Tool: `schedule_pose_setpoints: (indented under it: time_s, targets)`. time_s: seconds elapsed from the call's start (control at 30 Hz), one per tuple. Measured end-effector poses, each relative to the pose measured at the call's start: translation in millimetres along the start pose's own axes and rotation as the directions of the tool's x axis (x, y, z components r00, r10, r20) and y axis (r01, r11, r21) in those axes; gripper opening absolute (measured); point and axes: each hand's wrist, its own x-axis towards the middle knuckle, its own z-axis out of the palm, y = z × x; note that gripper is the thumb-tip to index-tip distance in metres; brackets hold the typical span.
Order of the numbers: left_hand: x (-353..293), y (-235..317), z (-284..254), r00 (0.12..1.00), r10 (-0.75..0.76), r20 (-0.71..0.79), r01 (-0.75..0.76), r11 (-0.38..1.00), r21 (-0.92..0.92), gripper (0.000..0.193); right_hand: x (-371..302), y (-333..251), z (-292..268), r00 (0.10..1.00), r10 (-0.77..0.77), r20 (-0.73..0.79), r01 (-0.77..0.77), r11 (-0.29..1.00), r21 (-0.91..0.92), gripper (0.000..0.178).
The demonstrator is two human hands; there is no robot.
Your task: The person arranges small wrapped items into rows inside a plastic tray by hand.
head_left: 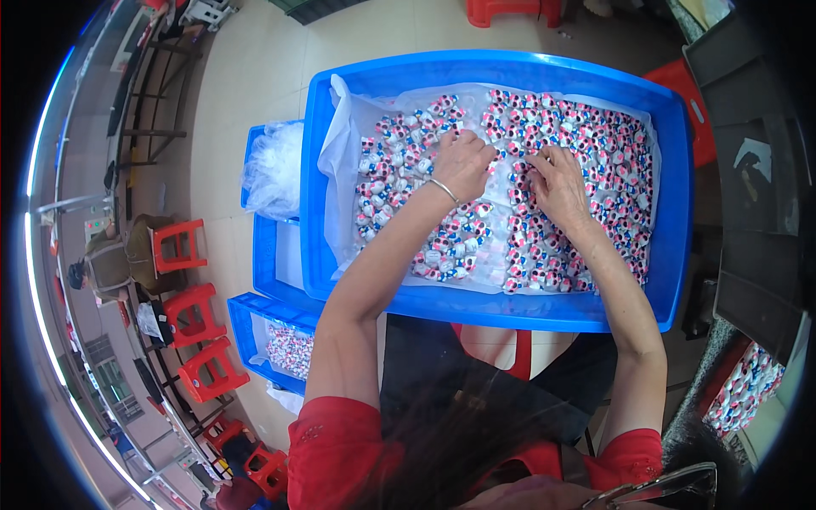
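Note:
In front of me is a large blue tub (493, 314) lined with thin white sheeting (336, 153). Many small white figure heads with dark eye spots and pink and blue patches lie in it. On the right the heads (612, 204) are packed in close rows; on the left the loose heads (395, 170) lie scattered. My left hand (465, 166), with a bracelet at the wrist, is bent down over the loose ones, its fingertips mostly hidden. Beside the edge of the rows, my right hand (561, 187) has thumb and fingers closed around one small head (532, 160).
Left of the tub stand a blue bin with fluffy white plastic (274, 166), and a lower blue crate (242, 327) holding more small pieces. Red stools (191, 314) line a long bench where another person (115, 263) sits. A dark cabinet (756, 195) stands at the right.

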Motion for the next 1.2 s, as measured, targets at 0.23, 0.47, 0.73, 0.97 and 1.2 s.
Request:
schedule_pose_setpoints:
  time_s: [0.23, 0.47, 0.73, 0.97, 1.2]
  targets:
    - [-8, 1, 1, 0.989, 0.071, -0.128, -0.084, 0.992, -0.099, 0.016, -9, -8, 2, 0.999, -0.033, 0.025, 0.033, 0.999, 0.008, 0.025]
    - [-5, 7, 0, 0.994, 0.05, -0.096, -0.064, 0.986, -0.154, 0.017, -1, -13, 10, 0.995, -0.048, 0.09, 0.05, 0.998, -0.024, 0.025]
    - [-3, 3, 22, 0.98, 0.0, -0.197, -0.043, 0.975, -0.216, 0.014, 11, -20, 31, 0.996, -0.06, 0.071, 0.068, 0.991, -0.116, 0.024]
    - [11, -13, 7, 0.989, -0.002, -0.15, -0.01, 0.997, -0.08, 0.032, 12, -22, 35, 0.999, -0.027, 0.046, 0.033, 0.992, -0.125, 0.022]
    - [18, -14, 17, 0.983, -0.133, -0.129, 0.08, 0.934, -0.347, 0.022, 8, -13, 41, 0.99, -0.079, -0.116, 0.073, 0.996, -0.051, 0.017]
